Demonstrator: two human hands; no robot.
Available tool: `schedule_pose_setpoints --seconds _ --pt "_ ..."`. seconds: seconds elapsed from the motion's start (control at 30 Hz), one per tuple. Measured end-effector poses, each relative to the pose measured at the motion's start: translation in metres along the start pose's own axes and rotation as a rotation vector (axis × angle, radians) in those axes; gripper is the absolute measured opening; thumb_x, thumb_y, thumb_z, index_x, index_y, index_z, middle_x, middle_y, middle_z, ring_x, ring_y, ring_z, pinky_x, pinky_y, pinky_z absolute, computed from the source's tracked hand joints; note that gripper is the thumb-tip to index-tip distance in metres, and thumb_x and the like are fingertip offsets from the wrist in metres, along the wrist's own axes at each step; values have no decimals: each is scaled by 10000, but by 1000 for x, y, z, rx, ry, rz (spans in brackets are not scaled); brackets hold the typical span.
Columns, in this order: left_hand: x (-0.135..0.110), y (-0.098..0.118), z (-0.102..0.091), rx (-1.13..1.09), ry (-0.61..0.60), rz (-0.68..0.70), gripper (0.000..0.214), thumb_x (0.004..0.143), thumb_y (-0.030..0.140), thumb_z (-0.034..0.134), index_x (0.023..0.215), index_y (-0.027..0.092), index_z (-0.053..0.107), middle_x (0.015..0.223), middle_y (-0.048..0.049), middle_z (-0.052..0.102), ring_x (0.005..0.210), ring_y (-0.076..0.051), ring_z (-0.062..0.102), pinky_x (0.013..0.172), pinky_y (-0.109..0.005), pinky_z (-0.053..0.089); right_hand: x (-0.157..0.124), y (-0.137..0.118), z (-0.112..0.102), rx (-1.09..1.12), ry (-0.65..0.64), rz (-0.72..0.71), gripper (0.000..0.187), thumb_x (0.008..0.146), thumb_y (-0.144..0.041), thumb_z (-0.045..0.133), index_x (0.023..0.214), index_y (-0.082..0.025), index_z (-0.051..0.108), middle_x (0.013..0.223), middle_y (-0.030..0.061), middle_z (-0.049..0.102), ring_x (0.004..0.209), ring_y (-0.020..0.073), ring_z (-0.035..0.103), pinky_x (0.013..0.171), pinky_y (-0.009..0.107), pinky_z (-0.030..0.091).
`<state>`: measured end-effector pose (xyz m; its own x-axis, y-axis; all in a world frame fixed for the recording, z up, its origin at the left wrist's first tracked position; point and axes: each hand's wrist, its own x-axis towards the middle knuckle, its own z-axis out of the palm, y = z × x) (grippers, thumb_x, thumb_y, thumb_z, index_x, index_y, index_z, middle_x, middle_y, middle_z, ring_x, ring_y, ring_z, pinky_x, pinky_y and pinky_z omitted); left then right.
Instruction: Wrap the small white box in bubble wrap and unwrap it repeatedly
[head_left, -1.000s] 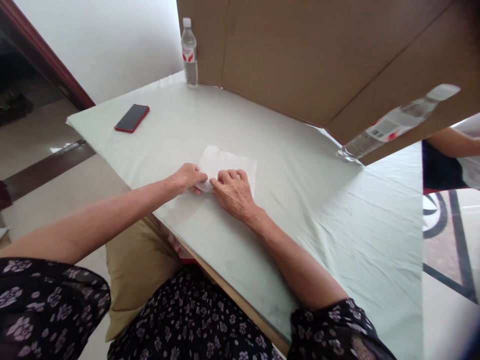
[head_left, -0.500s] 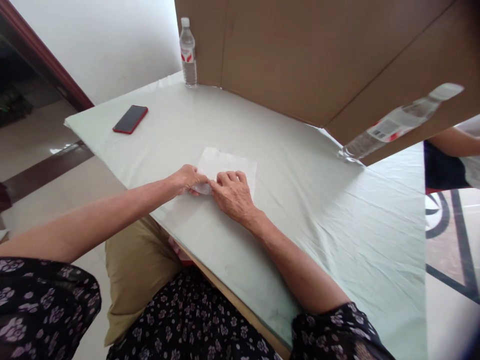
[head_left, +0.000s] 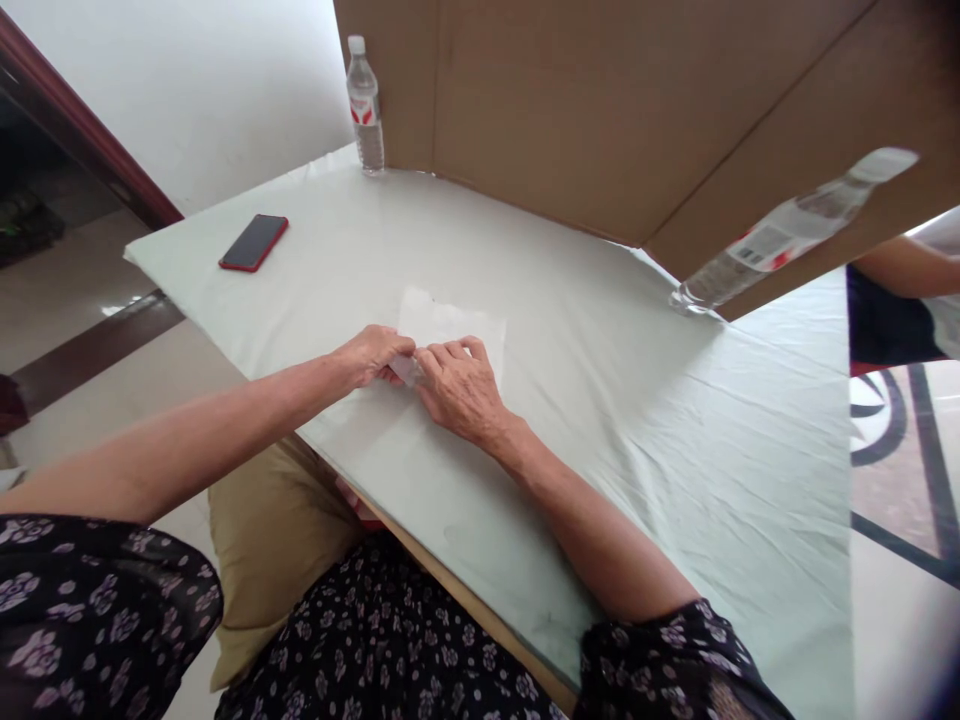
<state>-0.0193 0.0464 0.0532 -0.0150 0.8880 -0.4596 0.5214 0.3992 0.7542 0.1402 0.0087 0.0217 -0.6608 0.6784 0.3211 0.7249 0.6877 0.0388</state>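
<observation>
A thin white sheet, tissue or film, lies on the pale green tablecloth. My left hand pinches its near left corner between thumb and fingers. Close beside it, my right hand bends over the near edge, its thumb and forefinger closed on the sheet by the left fingertips. A small crumpled, somewhat see-through part shows between the two hands. What lies under the right palm is hidden.
A red-cased phone lies at the left. One water bottle stands at the back against a cardboard panel; another bottle is by the panel's right end. Another person's arm shows at the right edge.
The hands have shifted only slightly, still at the sheet's near edge. The right fingers have drawn a little closer to the left ones. The whole view has moved a little.
</observation>
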Motion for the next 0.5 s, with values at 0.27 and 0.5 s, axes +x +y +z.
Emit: schedule_pose_setpoints --seconds 0.27,0.5 --pt "-11 10 -4 -242 -74 3 147 749 102 584 616 165 573 608 2 577 566 -119 583 627 -297 552 1 11 -18 199 -94 24 183 892 -172 524 964 -156 692 976 93 740 894 229 612 951 408 290" --pt "-21 14 -8 -61 -197 137 189 716 77 575 805 141 729 712 -20 668 635 -128 620 729 -313 571 -2 34 -28 457 22 118 233 863 -149 520 894 -213 742 923 53 768 928 220 659 967 408 374"
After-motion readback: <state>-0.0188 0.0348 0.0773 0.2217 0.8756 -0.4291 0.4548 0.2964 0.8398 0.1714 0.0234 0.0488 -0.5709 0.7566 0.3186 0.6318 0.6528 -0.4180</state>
